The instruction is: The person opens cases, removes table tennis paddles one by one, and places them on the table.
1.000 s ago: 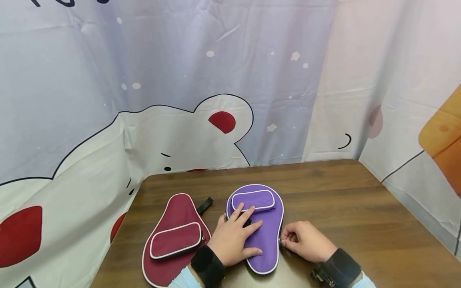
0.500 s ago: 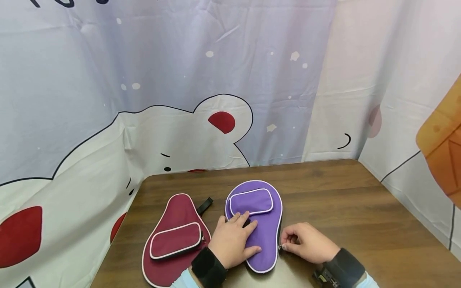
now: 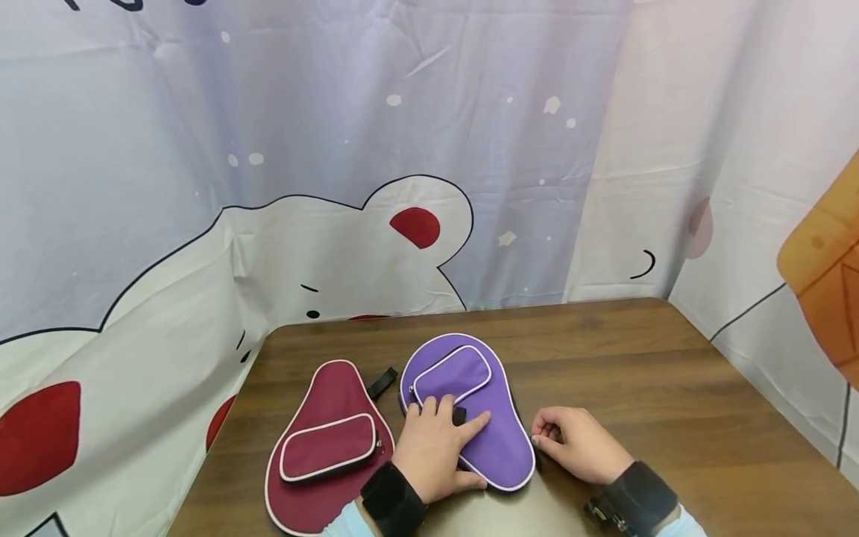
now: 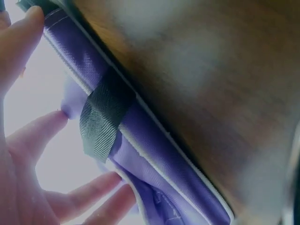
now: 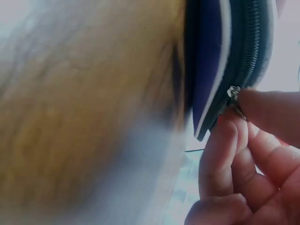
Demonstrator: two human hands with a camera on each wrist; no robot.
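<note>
Left hand (image 3: 436, 451) flat on purple case (image 3: 493, 440), steadying; right hand (image 3: 577, 444) pinching zipper pull (image 5: 233, 92), seemingly at near-right edge.

1. The left hand (image 3: 432, 447) covers the middle of the purple case (image 3: 493, 440), hiding most of the black strap (image 3: 459, 415) there.
2. The maroon case (image 3: 325, 418) has its near edge cut off by the head view's bottom edge.
3. In the right wrist view the desk (image 5: 84, 117) is a blur; the zipper pull (image 5: 233, 92) is half hidden by the right hand (image 5: 248, 154).
4. The left wrist view blurs the desk's wood grain.
</note>
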